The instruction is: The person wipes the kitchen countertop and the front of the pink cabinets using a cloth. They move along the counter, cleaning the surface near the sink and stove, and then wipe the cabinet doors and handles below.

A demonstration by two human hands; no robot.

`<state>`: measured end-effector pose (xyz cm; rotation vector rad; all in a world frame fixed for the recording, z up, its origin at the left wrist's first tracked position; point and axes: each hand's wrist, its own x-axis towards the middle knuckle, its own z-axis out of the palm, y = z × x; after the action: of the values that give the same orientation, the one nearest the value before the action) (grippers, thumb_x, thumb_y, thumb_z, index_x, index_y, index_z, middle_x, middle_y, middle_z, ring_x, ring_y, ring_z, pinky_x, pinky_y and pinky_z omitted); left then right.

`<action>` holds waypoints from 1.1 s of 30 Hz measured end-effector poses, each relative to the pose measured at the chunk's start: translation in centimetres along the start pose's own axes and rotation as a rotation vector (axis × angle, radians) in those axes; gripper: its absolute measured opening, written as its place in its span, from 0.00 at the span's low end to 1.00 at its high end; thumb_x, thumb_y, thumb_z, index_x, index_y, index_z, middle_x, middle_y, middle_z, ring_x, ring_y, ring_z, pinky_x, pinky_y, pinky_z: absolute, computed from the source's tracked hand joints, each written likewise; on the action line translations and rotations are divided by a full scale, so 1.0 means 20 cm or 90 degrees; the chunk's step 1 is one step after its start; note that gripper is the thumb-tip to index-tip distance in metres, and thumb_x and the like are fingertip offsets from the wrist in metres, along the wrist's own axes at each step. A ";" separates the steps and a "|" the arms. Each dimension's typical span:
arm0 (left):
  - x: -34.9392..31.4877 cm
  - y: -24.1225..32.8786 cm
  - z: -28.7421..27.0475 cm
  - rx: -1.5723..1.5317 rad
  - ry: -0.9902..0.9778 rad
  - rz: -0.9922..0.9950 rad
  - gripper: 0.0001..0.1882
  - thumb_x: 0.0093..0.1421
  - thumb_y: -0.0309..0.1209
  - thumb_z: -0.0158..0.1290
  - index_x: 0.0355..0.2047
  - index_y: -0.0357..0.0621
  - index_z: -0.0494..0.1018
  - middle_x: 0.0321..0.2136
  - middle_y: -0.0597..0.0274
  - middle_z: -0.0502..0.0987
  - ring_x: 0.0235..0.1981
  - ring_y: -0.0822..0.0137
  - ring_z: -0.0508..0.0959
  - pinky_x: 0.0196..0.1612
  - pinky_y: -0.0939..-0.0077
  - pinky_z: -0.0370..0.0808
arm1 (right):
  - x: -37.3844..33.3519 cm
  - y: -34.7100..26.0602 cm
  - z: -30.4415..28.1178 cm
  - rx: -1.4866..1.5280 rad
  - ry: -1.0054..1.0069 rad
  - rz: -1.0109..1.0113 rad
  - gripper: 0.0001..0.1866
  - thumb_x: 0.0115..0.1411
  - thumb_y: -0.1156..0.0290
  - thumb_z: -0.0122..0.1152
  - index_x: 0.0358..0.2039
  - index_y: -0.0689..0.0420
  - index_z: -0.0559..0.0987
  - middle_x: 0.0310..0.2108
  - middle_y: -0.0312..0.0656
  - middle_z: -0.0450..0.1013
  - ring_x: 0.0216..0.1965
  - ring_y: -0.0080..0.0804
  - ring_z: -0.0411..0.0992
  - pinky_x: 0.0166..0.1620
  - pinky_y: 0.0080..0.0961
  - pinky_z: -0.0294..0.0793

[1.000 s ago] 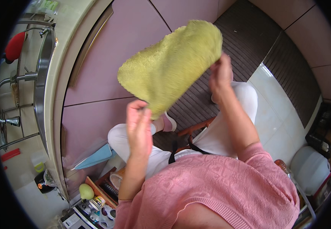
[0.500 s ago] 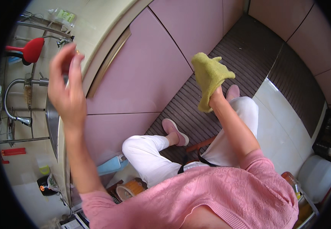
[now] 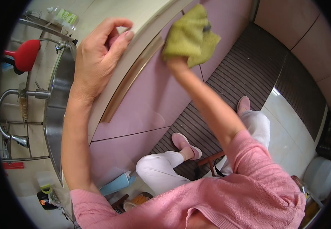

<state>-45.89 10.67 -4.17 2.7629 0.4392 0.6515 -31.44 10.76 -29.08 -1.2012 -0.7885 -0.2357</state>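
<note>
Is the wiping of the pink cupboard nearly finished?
Hard to tell. The right hand presses a bunched green cloth against the top of the pink cupboard door, while the left hand grips the counter edge. The lower door looks untouched so far.

We are in a home kitchen: a steel sink (image 3: 56, 110) with a curved tap (image 3: 9, 114) sits at nine o'clock, set in a pale desk (image 3: 108, 15) above glossy pink cabinet doors (image 3: 146, 103), with tiled flooring (image 3: 287, 114) at three o'clock.

Mauve cabinet doors (image 3: 150, 110), steel sink (image 3: 56, 110), dark ribbed floor (image 3: 241, 76).
</note>
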 end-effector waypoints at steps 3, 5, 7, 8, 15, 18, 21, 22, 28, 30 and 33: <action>0.01 -0.04 0.02 -0.029 -0.012 0.007 0.09 0.68 0.30 0.57 0.46 0.40 0.77 0.24 0.76 0.61 0.27 0.80 0.61 0.32 0.84 0.60 | -0.40 -0.10 0.08 0.195 -0.114 0.049 0.26 0.73 0.66 0.53 0.68 0.58 0.63 0.63 0.43 0.64 0.64 0.38 0.62 0.66 0.32 0.64; -0.02 -0.07 0.01 -0.049 -0.015 -0.009 0.10 0.68 0.31 0.57 0.46 0.40 0.77 0.24 0.76 0.61 0.27 0.81 0.60 0.32 0.84 0.60 | -0.47 -0.32 0.06 0.308 -0.155 0.177 0.25 0.71 0.67 0.57 0.65 0.58 0.67 0.59 0.43 0.67 0.61 0.37 0.65 0.64 0.33 0.66; -0.02 -0.07 0.01 -0.086 -0.011 -0.015 0.10 0.68 0.31 0.57 0.46 0.39 0.77 0.24 0.76 0.61 0.27 0.81 0.60 0.32 0.84 0.60 | -0.44 -0.32 -0.03 0.266 -0.095 0.148 0.24 0.69 0.67 0.58 0.63 0.57 0.69 0.56 0.42 0.68 0.58 0.37 0.67 0.62 0.33 0.68; -0.02 -0.06 0.00 -0.084 -0.013 -0.005 0.10 0.68 0.32 0.57 0.46 0.40 0.78 0.24 0.76 0.61 0.27 0.81 0.61 0.32 0.84 0.61 | -0.42 -0.33 -0.09 0.248 -0.067 0.133 0.23 0.68 0.67 0.59 0.61 0.57 0.70 0.55 0.42 0.69 0.57 0.37 0.67 0.61 0.33 0.69; 0.01 -0.07 0.01 -0.041 0.010 0.014 0.13 0.66 0.37 0.58 0.45 0.43 0.79 0.22 0.74 0.63 0.26 0.79 0.64 0.30 0.81 0.64 | -0.17 -0.52 0.01 -0.018 -0.025 -0.125 0.23 0.56 0.67 0.64 0.54 0.53 0.77 0.54 0.44 0.71 0.58 0.46 0.64 0.59 0.44 0.63; 0.02 -0.06 0.00 -0.031 0.002 0.007 0.12 0.66 0.37 0.58 0.45 0.43 0.79 0.22 0.74 0.63 0.26 0.79 0.64 0.31 0.81 0.64 | -0.42 -0.60 0.14 0.012 -0.080 -0.148 0.24 0.51 0.61 0.66 0.51 0.49 0.80 0.55 0.41 0.72 0.59 0.45 0.65 0.59 0.45 0.62; -0.01 -0.08 -0.01 -0.037 0.011 -0.014 0.12 0.66 0.37 0.58 0.45 0.44 0.79 0.22 0.75 0.63 0.26 0.80 0.64 0.31 0.81 0.63 | -0.53 -0.83 0.11 -0.050 -0.119 -0.290 0.24 0.46 0.58 0.65 0.46 0.46 0.83 0.55 0.37 0.72 0.60 0.41 0.65 0.58 0.45 0.62; -0.02 -0.08 -0.02 -0.048 0.010 -0.016 0.12 0.67 0.37 0.58 0.45 0.44 0.79 0.22 0.75 0.63 0.26 0.80 0.64 0.31 0.82 0.63 | -0.53 -0.85 0.13 -0.022 -0.105 -0.295 0.24 0.49 0.54 0.70 0.46 0.49 0.83 0.48 0.39 0.72 0.56 0.38 0.65 0.55 0.37 0.61; 0.00 -0.05 -0.05 -0.067 -0.048 -0.049 0.14 0.68 0.37 0.57 0.46 0.41 0.78 0.26 0.70 0.68 0.29 0.77 0.68 0.34 0.79 0.66 | -0.37 -0.44 0.14 0.337 -0.082 0.040 0.17 0.68 0.61 0.57 0.54 0.53 0.76 0.52 0.38 0.74 0.52 0.37 0.73 0.53 0.40 0.75; 0.02 0.03 -0.09 -0.051 -0.087 -0.079 0.15 0.67 0.37 0.56 0.47 0.39 0.77 0.28 0.61 0.75 0.30 0.72 0.74 0.34 0.73 0.70 | -0.30 -0.22 0.10 0.310 -0.036 0.069 0.21 0.68 0.57 0.59 0.57 0.54 0.74 0.51 0.38 0.74 0.53 0.38 0.73 0.56 0.42 0.74; 0.00 -0.08 -0.02 -0.086 0.012 -0.033 0.10 0.64 0.34 0.60 0.40 0.39 0.78 0.16 0.68 0.69 0.19 0.76 0.68 0.24 0.74 0.66 | -0.20 -0.23 -0.01 0.062 -0.040 -0.075 0.22 0.61 0.58 0.64 0.52 0.55 0.79 0.55 0.45 0.73 0.54 0.45 0.71 0.57 0.45 0.69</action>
<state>-46.39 12.31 -4.31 2.6112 0.4514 0.6707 -36.76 7.91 -28.43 -1.0755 -0.9167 -0.2548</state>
